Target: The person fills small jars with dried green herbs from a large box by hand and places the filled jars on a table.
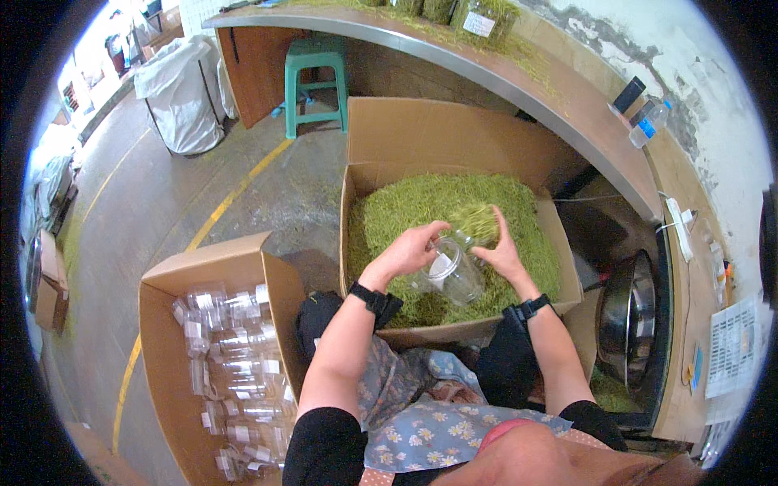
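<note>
Both hands are over a cardboard box [468, 328] heaped with green dried plant strands [401, 206]. In my right hand [506, 250], a blurred green clump [477, 222] sits between thumb and fingers. A clear edge shows beside the clump, but whether a jar surrounds it is unclear. Below and between the hands, a clear plastic jar [465, 282] lies tilted, its round open mouth towards the upper left and a white label on it. The curled fingers of my left hand [416, 249] are at this jar's rim; blur and overlap hide whether they grip it.
On my left, a second cardboard box [161, 340] contains several clear labelled jars [243, 364]. A workbench [419, 45] curves across the far side, bearing filled jars [486, 24]. Also around are a green stool [316, 85], a white sack [182, 97] and a metal bowl [626, 322].
</note>
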### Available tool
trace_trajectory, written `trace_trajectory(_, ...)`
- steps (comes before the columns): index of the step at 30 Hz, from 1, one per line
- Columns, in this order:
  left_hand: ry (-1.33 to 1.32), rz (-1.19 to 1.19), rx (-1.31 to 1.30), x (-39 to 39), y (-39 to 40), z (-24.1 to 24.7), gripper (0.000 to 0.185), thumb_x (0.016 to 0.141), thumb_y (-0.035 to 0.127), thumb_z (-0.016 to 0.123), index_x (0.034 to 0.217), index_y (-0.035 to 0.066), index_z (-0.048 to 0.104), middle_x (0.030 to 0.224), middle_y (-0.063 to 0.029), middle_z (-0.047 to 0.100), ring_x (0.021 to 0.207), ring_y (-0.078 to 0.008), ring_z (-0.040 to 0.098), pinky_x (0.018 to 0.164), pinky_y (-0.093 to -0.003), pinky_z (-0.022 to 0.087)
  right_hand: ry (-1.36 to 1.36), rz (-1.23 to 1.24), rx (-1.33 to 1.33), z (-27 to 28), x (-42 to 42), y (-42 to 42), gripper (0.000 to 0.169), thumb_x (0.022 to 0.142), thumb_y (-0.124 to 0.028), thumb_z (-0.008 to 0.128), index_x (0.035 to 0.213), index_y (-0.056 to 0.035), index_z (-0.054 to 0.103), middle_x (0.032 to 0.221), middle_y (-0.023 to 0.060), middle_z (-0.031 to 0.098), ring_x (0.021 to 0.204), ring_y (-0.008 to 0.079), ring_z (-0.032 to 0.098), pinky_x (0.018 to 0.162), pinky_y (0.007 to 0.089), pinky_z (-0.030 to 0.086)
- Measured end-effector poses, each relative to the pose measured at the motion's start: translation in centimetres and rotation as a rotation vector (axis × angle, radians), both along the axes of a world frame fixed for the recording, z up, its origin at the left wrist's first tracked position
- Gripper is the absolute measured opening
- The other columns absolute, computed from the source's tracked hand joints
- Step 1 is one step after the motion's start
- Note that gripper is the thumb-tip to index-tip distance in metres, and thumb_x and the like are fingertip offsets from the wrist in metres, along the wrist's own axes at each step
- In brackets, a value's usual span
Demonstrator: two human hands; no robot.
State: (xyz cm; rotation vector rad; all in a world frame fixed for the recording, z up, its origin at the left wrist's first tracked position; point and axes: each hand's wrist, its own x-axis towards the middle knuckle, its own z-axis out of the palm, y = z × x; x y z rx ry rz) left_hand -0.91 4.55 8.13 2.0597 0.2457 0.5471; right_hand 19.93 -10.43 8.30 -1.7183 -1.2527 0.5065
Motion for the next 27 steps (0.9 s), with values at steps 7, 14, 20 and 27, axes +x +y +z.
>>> trace_trajectory(7, 0.102, 0.175, 0.221, 1.3, 1.4, -4.3, 0.033, 0.076, 0.006, 0.057, 0.109, 0.007, 0.06, 0.098, -0.0209, 0.063, 0.09, -0.0399, 0.061, 0.078, -0.0464, 0.05, -0.142, -0.123, 0.468, 15.4, 2.6, 5.6, 0.096, 0.07, -0.014, 0.076, 0.147, -0.0035, 0.02, 0.139, 0.0143, 0.042, 0.126, 0.0257, 0.043, 0.109, 0.0371, 0.031)
trace_trajectory(14, 0.414, 0.189, 0.637, 0.9, 0.7, -6.1, 0.021, 0.075, 0.007, 0.059, 0.096, 0.004, 0.061, 0.08, -0.0165, 0.066, 0.075, -0.0313, 0.067, 0.062, -0.0421, 0.055, -0.408, -0.326, 0.64, 27.5, 6.8, 16.0, 0.064, 0.075, -0.029, 0.077, 0.121, 0.0046, 0.047, 0.113, 0.0164, 0.061, 0.103, 0.0243, 0.059, 0.092, 0.0353, 0.045)
trace_trajectory(20, 0.413, 0.133, 0.65, 2.2, 0.7, -7.1, 0.02, 0.077, 0.006, 0.057, 0.098, 0.005, 0.058, 0.083, -0.0158, 0.066, 0.075, -0.032, 0.067, 0.061, -0.0418, 0.053, -0.49, -0.353, 0.526, 26.4, 14.1, 25.9, 0.07, 0.074, -0.036, 0.077, 0.122, 0.0055, 0.047, 0.113, 0.0204, 0.062, 0.105, 0.0308, 0.06, 0.093, 0.039, 0.046)
trace_trajectory(27, 0.439, 0.025, 0.598, 0.9, 1.3, -5.9, 0.029, 0.076, 0.004, 0.056, 0.105, 0.005, 0.055, 0.082, -0.0175, 0.065, 0.079, -0.0345, 0.065, 0.068, -0.0464, 0.051, -0.653, -0.612, 0.064, 25.4, 16.2, 33.7, 0.075, 0.075, -0.06, 0.064, 0.108, 0.007, 0.06, 0.104, 0.0272, 0.064, 0.1, 0.0369, 0.063, 0.087, 0.0419, 0.049)
